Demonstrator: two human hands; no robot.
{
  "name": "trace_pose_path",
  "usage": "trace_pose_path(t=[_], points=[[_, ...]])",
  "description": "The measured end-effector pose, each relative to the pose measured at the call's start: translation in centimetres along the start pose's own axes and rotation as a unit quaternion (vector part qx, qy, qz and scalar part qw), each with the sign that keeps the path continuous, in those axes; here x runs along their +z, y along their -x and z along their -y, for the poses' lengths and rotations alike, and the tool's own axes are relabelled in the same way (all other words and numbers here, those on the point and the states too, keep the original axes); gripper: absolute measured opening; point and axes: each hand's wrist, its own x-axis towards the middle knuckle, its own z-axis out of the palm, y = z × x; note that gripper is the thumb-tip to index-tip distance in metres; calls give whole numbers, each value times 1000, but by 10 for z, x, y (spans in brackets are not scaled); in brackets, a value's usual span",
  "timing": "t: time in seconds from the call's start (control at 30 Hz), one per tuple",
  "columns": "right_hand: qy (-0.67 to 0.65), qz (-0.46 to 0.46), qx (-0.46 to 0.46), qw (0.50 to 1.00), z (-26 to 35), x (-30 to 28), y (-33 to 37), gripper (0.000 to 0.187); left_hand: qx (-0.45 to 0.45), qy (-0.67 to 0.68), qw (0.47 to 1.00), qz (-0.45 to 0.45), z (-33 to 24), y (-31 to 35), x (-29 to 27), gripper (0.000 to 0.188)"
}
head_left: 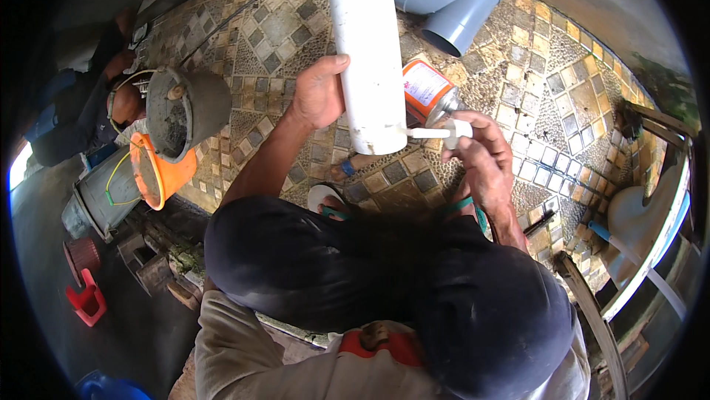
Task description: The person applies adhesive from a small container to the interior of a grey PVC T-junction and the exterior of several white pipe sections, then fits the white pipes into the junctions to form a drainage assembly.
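Upright in front of me stands a white plastic pipe (366,45). My left hand (319,95) grips its left side, the thumb on the wall and the other fingers hidden behind. Between the fingers of my right hand (487,156) is a white cap with a brush applicator (457,132). Its pale stem points left, and the tip meets the pipe's right side close to the lower end. Just behind the brush, a metal can (425,92) with an orange and white label sits beside the pipe.
A grey Y-shaped pipe fitting (455,8) lies on the tiled floor (281,26) beyond the can. Leftward are a dark bucket (211,108), an orange bucket (185,167), a grey bucket (107,197) and another person (81,104). A wooden frame (592,311) stands at right.
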Motion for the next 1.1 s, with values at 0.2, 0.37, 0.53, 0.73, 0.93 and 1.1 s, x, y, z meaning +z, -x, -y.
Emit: trace_pose_path(t=[0.2,0.37,0.53,0.73,0.93,1.1], points=[[101,5,-16,995,-4,1,-15,31,30,-4,999,24,1,0,12,83],[123,-20,-62,990,-6,2,-16,33,51,0,999,-1,1,-1,4,84],[88,54,-39,994,1,26,-11,33,69,35,997,-10,-8,-2,13,82],[144,-11,-63,987,-4,21,-18,32,92,-19,996,-1,-2,2,3,85],[100,52,-46,993,3,32,-12,31,102,-32,994,-18,-12,7,22,87],[144,-24,-74,987,-4,22,-21,32,81,6,996,27,-19,8,27,88]])
